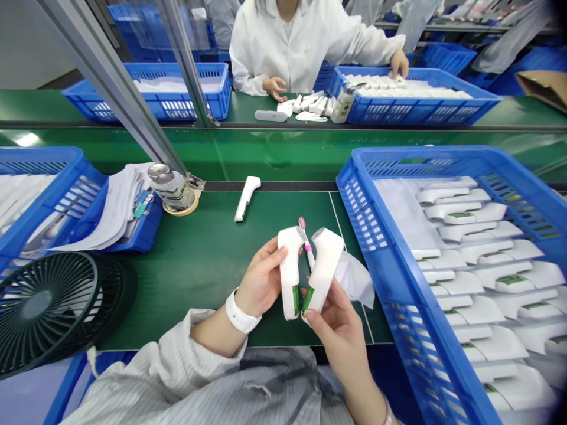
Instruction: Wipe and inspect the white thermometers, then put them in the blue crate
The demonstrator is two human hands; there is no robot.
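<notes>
My left hand (264, 276) is closed around a white handheld device shaped like an infrared thermometer (290, 265). A second thermometer of the same shape (325, 260) is in my right hand (339, 321), gripped near its lower end. Both are held upright side by side above the green bench, and green circuit board shows along their facing handle edges. Just behind them lies a pink and white toothbrush (309, 248). A white cloth (354, 278) rests beyond my right hand. Farther off, a third white thermometer (247, 199) lies alone on the bench.
A blue crate (367, 236) with rows of thermometers stands at right. At left are a black fan (44, 304), papers (110, 209), a metal-topped bottle (172, 188) on a tape roll and another blue crate (82, 171). Across the line, a co-worker in white (290, 44) touches a filled crate.
</notes>
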